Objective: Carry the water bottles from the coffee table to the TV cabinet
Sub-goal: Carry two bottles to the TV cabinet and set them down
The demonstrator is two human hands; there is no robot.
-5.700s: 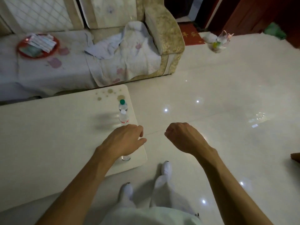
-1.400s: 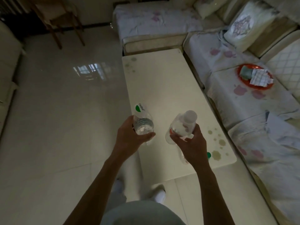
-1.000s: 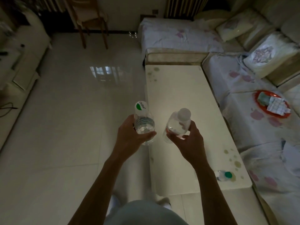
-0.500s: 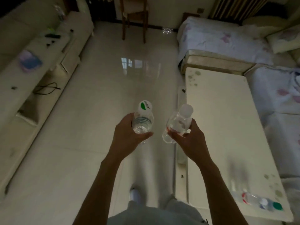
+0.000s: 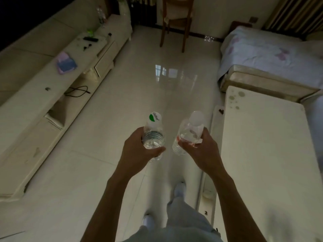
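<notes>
Over floor (image 5: 132, 95): left grip (image 5: 139, 151) wraps green-cap bottle (image 5: 153, 135), right grip (image 5: 204, 152) wraps white-cap bottle (image 5: 191, 130); 2 bodies part-hidden, cap txt blurry.

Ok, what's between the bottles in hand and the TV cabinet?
Head view: only bare glossy floor separates the left-hand bottle and right-hand bottle from the TV cabinet; a black cable lies by the cabinet.

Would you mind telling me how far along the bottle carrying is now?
Done: two bottles are lifted off the coffee table. In hand: the left hand grips the green-capped bottle, the right hand the white-capped bottle, over the floor. Left: setting both on the TV cabinet.
</notes>
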